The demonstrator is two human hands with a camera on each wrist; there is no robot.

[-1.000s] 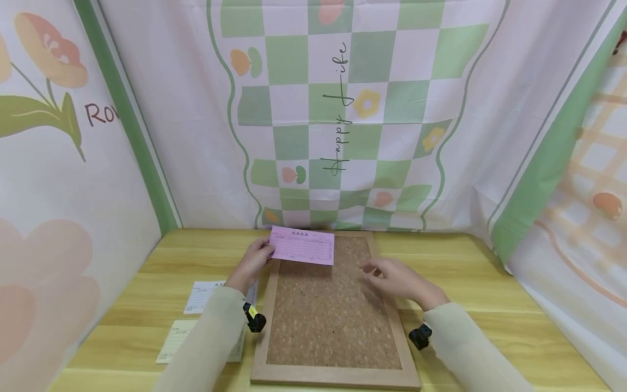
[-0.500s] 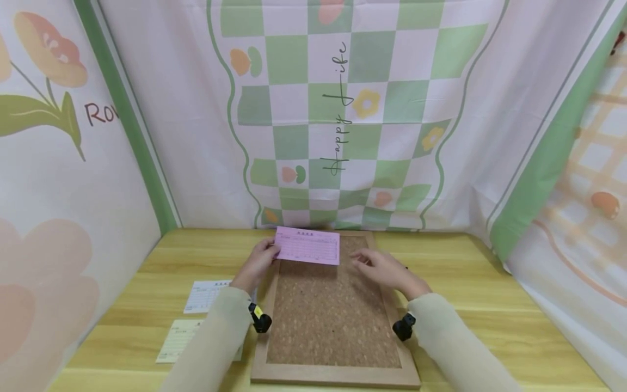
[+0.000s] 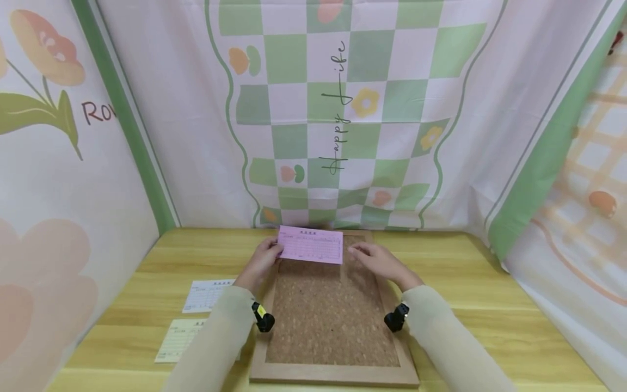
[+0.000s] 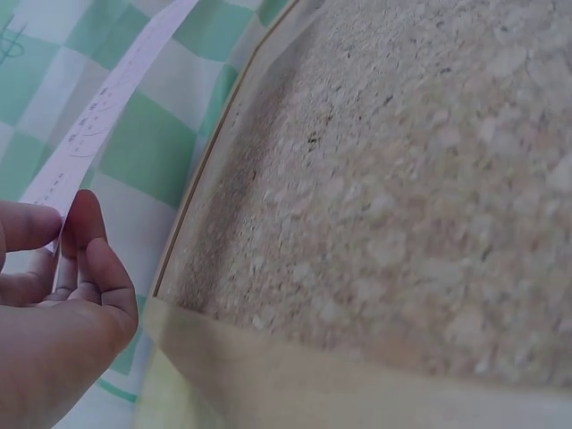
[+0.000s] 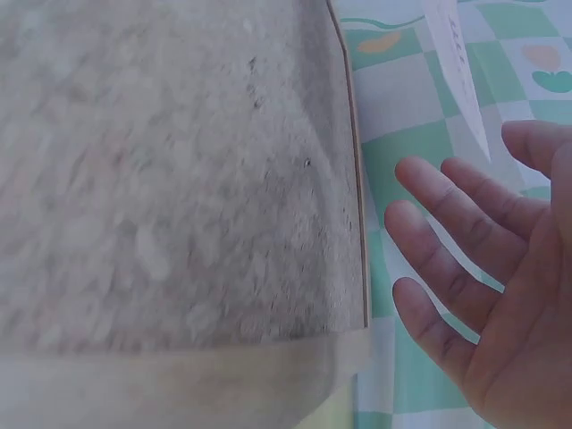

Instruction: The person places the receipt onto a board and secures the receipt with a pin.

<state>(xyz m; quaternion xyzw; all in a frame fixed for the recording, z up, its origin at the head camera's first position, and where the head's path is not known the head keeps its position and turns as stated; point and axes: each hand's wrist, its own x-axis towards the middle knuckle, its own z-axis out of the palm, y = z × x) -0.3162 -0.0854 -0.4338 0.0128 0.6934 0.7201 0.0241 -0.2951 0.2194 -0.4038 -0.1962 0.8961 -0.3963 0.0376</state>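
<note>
A pink printed paper slip is held above the far end of a wood-framed cork board. My left hand pinches its left edge between thumb and fingers, as the left wrist view also shows with the hand and the slip. Close to the slip's right edge is my right hand, holding nothing. In the right wrist view the fingers of that hand are spread and loosely bent, with a small gap to the slip.
Left of the board, a white printed slip and a pale yellow slip lie on the wooden table, partly covered by the left sleeve. A checkered curtain hangs behind the table's far edge.
The left hand has carried the pink slip a little to the right. My right hand has moved left, narrowing the gap to the slip's right edge.
</note>
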